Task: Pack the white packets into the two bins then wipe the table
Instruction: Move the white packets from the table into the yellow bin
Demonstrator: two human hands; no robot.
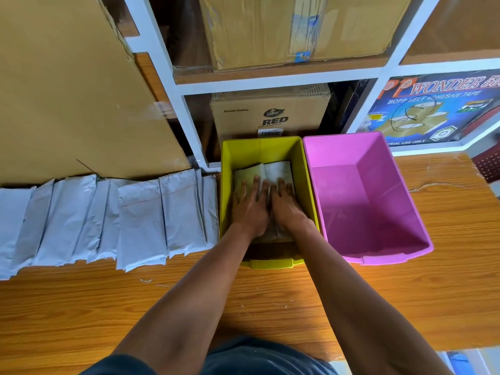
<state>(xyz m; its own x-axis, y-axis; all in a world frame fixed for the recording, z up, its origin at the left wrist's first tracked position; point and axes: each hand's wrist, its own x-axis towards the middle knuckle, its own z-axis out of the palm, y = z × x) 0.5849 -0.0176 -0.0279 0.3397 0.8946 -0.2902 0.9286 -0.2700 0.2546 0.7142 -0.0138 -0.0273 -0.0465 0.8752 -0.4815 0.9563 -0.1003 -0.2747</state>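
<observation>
Wooden table (270, 299) before shelves: both hands, left (250, 209) and right (288, 207), flat, press packets (276, 171) into the yellow bin (226, 185); overfilling could crush them.

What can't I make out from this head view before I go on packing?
- Packets in the yellow bin: both hands, left hand and right hand, cover much of them, so the count is unclear.
- Row of white packets on the table: cut off by the left edge and overlapping, so the total is unknown.
- Pink bin: its near wall hides the front of the floor.
- Wiping cloth: none in view.
</observation>
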